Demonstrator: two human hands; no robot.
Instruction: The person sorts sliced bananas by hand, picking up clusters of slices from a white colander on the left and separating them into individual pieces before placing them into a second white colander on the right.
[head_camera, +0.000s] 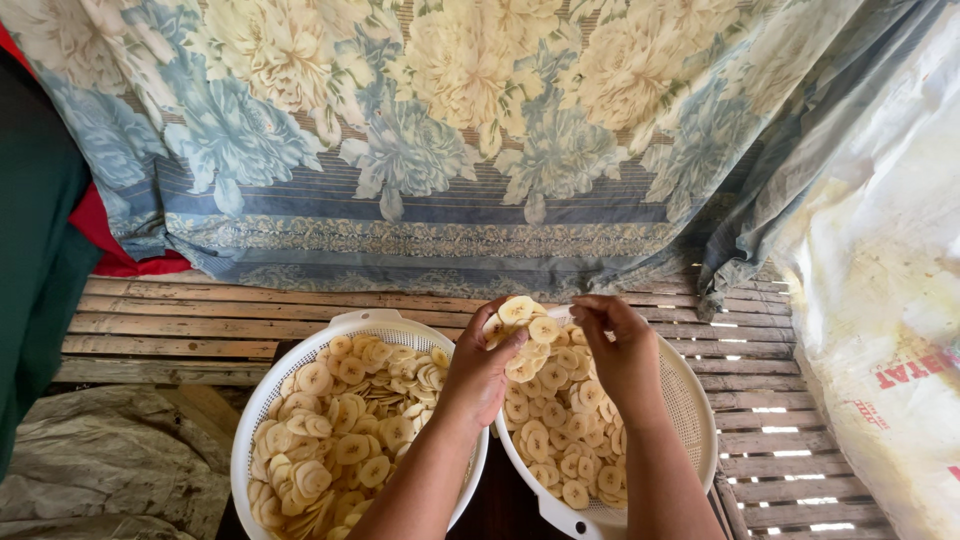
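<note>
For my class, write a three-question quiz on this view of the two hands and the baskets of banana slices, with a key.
1. True or false: the left hand holds a stack of banana slices.
2. Which white colander basket lies under both hands? A. left basket B. right basket
3. Fill in: the baskets rest on a slatted ____ platform.

Key: 1 true; 2 B; 3 wooden. The right hand pinches at the top of the stack, its grip closed on a slice.

A whitish plastic sack (885, 300) with red print stands at right.
</note>
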